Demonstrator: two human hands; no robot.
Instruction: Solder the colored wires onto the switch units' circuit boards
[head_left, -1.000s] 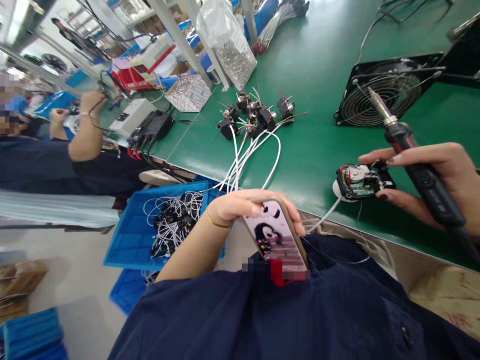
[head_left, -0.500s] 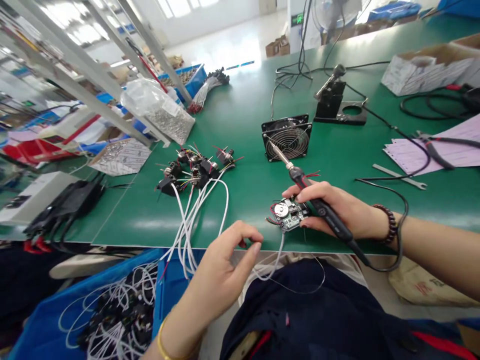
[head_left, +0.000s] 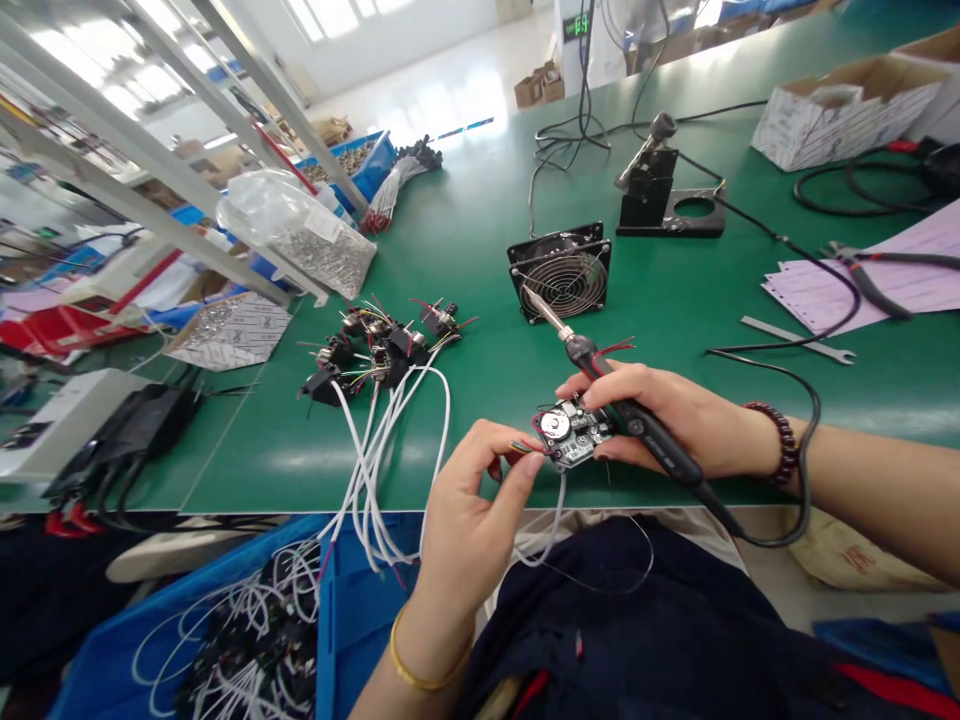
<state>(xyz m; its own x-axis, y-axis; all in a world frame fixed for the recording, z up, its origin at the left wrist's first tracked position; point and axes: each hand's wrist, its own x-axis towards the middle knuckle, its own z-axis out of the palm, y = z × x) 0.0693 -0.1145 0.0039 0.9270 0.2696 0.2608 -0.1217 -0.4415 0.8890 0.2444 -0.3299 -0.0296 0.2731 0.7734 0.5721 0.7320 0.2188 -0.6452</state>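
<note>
One green bench [head_left: 247, 460] | blue bin [head_left: 352, 590] at near left, below its edge | fan [head_left: 559, 272] far, centre | right hand [head_left: 675, 425] closed around soldering iron [head_left: 645, 430], tip pointing far-left, fingers also pinching circuit board [head_left: 571, 433] above near edge | left hand [head_left: 469, 510] pinching thin wires [head_left: 525, 447] just beside board

On the tabletop [head_left: 247, 470], a circuit board [head_left: 571, 434] sits between the left hand [head_left: 476, 500] and the right hand [head_left: 667, 420]. Behind it stands a wire-guarded fan [head_left: 559, 272], with a soldering-iron stand [head_left: 660, 195] further back. Wired switches [head_left: 375, 355] lie left of the fan, with a bag of screws [head_left: 300, 245] behind them. Papers [head_left: 870, 280] lie to the right, with a carton [head_left: 847, 110] behind them. A plastic crate [head_left: 352, 600] sits below the front edge, holding wired parts [head_left: 255, 640].
</note>
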